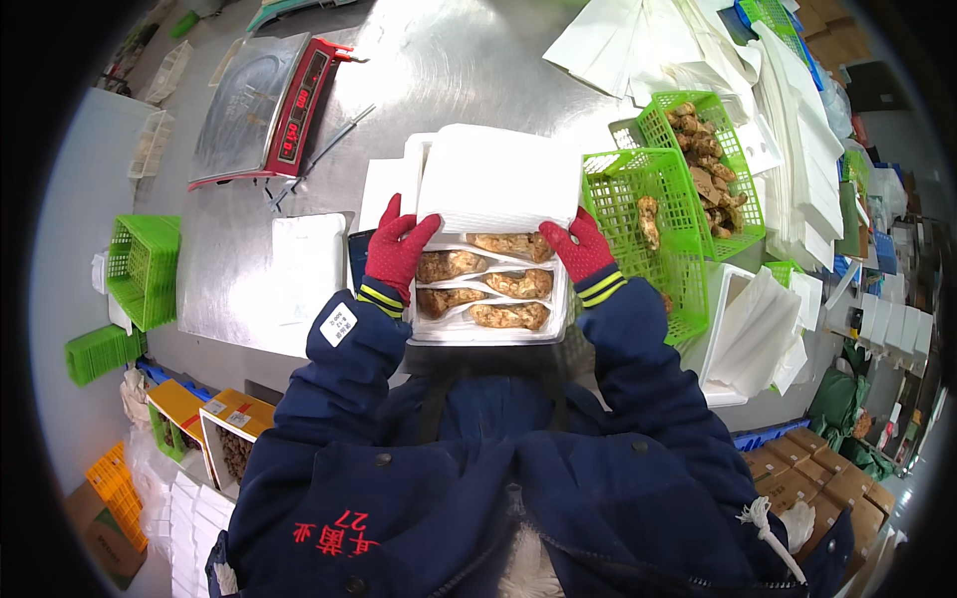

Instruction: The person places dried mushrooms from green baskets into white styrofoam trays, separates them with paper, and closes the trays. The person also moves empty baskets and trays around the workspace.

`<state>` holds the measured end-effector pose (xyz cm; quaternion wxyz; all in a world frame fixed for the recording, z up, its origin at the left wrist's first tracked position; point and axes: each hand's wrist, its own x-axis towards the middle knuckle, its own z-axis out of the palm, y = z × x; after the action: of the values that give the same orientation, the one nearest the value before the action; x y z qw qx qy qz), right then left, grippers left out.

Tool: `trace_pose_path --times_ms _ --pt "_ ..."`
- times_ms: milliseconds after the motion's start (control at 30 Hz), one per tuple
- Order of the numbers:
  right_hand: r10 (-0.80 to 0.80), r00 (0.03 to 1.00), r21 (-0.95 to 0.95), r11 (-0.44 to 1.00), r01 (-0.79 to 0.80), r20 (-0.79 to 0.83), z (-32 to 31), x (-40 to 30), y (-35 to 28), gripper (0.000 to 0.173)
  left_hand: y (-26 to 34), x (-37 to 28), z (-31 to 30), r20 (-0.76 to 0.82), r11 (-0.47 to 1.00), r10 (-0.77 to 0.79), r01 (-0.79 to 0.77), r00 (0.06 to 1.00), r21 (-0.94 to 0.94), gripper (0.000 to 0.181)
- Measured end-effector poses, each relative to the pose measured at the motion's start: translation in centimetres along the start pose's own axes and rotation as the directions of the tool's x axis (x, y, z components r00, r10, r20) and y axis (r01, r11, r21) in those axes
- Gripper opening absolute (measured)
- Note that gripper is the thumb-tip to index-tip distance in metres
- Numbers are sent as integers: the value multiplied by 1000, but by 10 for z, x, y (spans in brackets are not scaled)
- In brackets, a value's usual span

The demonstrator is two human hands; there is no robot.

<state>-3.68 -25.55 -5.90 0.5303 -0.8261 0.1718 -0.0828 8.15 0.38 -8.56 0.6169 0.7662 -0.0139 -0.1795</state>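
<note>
A white foam box (490, 338) is right in front of me with several brown-and-cream mushrooms (510, 315) in it. Folds of white paper (478, 290) separate the mushrooms. Over the far part of the box lies a white textured sheet (497, 179), which hides what is beneath. My left hand (395, 250), in a red knit glove, grips the sheet's near left corner with the thumb on top. At its near right corner, my right hand (579, 245) in a matching glove holds the sheet the same way.
Right of the box, a green plastic basket (609, 179) holds a few mushrooms, and another green basket (736, 224) behind it is fuller. A red digital scale (258, 105) and a thin metal tool (340, 138) lie left on the steel table (419, 82). White paper sheets (598, 45) are stacked far right.
</note>
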Motion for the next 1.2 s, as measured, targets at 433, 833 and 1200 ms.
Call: trace_pose_path --times_ms 433,833,1200 --pt "256 962 -781 619 -90 91 1 34 -24 40 54 -19 14 115 247 324 -202 939 948 24" --pt "-283 930 -745 563 359 234 9 6 -50 51 43 -16 10 514 97 334 -571 790 815 10" --pt "-507 792 -636 496 591 341 5 -7 -26 25 41 -22 5 531 99 308 -581 790 807 13"
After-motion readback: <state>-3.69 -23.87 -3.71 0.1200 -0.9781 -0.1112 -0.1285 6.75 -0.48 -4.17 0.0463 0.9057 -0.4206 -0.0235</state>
